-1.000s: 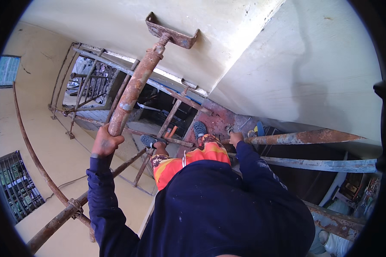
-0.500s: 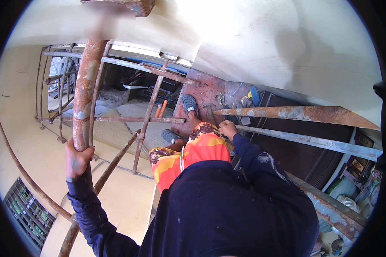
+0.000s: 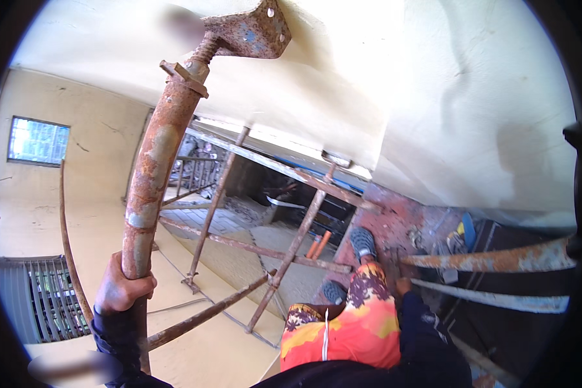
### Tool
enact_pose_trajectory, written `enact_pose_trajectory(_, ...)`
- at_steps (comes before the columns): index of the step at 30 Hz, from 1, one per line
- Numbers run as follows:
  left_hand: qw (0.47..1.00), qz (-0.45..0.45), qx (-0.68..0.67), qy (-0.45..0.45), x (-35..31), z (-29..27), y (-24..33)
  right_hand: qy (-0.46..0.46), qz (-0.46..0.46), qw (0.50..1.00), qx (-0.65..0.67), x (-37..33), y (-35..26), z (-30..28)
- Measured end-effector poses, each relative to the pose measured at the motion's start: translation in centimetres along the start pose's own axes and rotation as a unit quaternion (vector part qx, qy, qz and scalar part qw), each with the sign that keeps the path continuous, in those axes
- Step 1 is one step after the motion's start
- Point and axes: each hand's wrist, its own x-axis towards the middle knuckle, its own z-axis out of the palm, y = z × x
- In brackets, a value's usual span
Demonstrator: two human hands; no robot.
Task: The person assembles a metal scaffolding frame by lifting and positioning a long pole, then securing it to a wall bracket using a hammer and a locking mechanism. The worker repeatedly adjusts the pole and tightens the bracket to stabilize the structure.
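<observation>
My left hand is clenched around a long rusty steel prop at its lower part. The prop rises, bowed by the lens, to a threaded end with a rusty head plate close under the pale ceiling. My right hand lies low beside my knee, at the near end of a rusty horizontal pipe. Its fingers are too small and dark to read. My legs in orange patterned shorts and one grey shoe stand on a reddish rusty platform.
A rusty scaffold frame with cross braces drops to the floor far below. Two orange tubes lean beyond it. A barred window and a louvred grille are on the left wall. A blue and yellow item lies on the platform.
The prop has swung in my left hand, and its head plate now sits high near the ceiling. My right hand stays low by the pipe end.
</observation>
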Motion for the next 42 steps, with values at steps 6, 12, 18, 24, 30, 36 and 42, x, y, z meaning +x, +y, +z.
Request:
enact_pose_trajectory(6, 0.999, -0.028, -0.006, 0.038, -0.6, 0.7, 0.9, -0.121, 0.101, 0.976, 0.15, 6.3, -1.0, 8.8)
enact_pose_trajectory(12, 0.999, 0.03, -0.041, 0.02, -0.3, -1.2, -1.4, -0.182, 0.159, 0.957, 0.16, 12.0, -3.7, 10.8)
enact_pose_trajectory(18, 0.995, 0.074, -0.073, -0.011, -0.5, -3.0, -3.8, -0.21, 0.17, 0.949, 0.161, 15.5, -4.0, 12.6)
enact_pose_trajectory(24, 0.994, 0.077, -0.077, -0.028, -0.1, -2.7, -2.9, -0.219, 0.191, 0.937, 0.194, 16.5, -4.5, 11.9)
enact_pose_trajectory(30, 0.996, 0.018, -0.076, 0.034, -1.4, -0.4, -1.5, -0.211, 0.232, 0.909, 0.274, 14.6, -3.8, 5.4)
enact_pose_trajectory(36, 0.999, 0.002, 0.023, -0.047, -0.8, -0.8, -0.2, -0.146, 0.296, 0.797, 0.505, 6.1, -5.0, -12.3)
enact_pose_trajectory(42, 0.993, 0.088, 0.022, -0.079, 0.0, -1.7, -1.6, 0.0, 0.083, 0.671, 0.736, -5.5, -14.1, -43.8)
